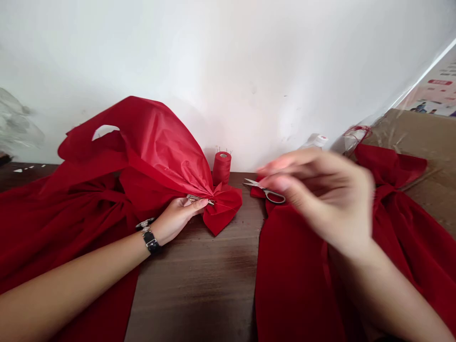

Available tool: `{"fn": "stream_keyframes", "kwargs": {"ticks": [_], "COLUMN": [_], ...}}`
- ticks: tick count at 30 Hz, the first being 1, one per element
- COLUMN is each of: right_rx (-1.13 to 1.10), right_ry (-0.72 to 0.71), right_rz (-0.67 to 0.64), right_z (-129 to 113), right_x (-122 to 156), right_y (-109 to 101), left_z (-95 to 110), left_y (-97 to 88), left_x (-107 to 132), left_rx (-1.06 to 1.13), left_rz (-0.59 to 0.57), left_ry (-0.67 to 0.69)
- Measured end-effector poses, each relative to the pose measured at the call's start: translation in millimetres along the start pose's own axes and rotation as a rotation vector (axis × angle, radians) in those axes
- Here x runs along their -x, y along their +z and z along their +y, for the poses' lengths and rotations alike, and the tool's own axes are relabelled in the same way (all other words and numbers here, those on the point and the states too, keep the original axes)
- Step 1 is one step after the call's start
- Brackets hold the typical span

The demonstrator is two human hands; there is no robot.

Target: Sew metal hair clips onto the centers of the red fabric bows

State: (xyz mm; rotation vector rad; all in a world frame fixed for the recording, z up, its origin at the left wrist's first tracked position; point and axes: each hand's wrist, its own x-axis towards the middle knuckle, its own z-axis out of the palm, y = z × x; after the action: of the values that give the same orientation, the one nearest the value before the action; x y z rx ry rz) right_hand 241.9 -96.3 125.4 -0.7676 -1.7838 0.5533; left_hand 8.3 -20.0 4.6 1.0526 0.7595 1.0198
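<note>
My left hand (174, 219) is closed on the gathered middle of a red fabric bow (160, 137), its thumb on a metal clip (194, 197). One big loop of the bow arches up to the left; short tails fan out right of the clip. A fine thread trails from the gather toward the right. Raised over the right side, my right hand (324, 199) is blurred, thumb and fingers pinched together; whatever they hold is too small to make out. Small scissors (274, 196) lie just behind its fingertips, partly covered by them.
A red thread spool (222, 166) with pins or needles on top stands by the wall. Red fabric (292, 275) spreads over the brown table (192, 285) on both sides. At right are a white-capped item (318, 139) and a cardboard box (413, 135); clear plastic (17, 118) is at left.
</note>
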Motion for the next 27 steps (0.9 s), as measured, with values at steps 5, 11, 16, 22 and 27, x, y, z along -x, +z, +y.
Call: {"fn": "stream_keyframes", "kwargs": {"ticks": [5, 11, 16, 22, 27], "right_rx": [0.029, 0.161, 0.247, 0.116, 0.162], "right_ry": [0.084, -0.177, -0.362, 0.042, -0.008], "right_rz": [-0.464, -0.532, -0.201, -0.314, -0.436], "right_z": [32, 71, 81, 91, 101], "right_x": [-2, 12, 9, -8, -7], "right_y": [28, 52, 49, 25, 24], "left_z": [4, 1, -2, -4, -9], "left_y": [2.7, -2.4, -2.3, -4.7, -9.9], "left_x": [3, 6, 3, 0, -1], "left_rx": [-0.031, -0.028, 0.085, 0.143, 0.179], "left_rz": [-0.054, -0.13, -0.289, -0.343, -0.463], "left_ry": [0.048, -0.004, 0.018, -0.014, -0.112]}}
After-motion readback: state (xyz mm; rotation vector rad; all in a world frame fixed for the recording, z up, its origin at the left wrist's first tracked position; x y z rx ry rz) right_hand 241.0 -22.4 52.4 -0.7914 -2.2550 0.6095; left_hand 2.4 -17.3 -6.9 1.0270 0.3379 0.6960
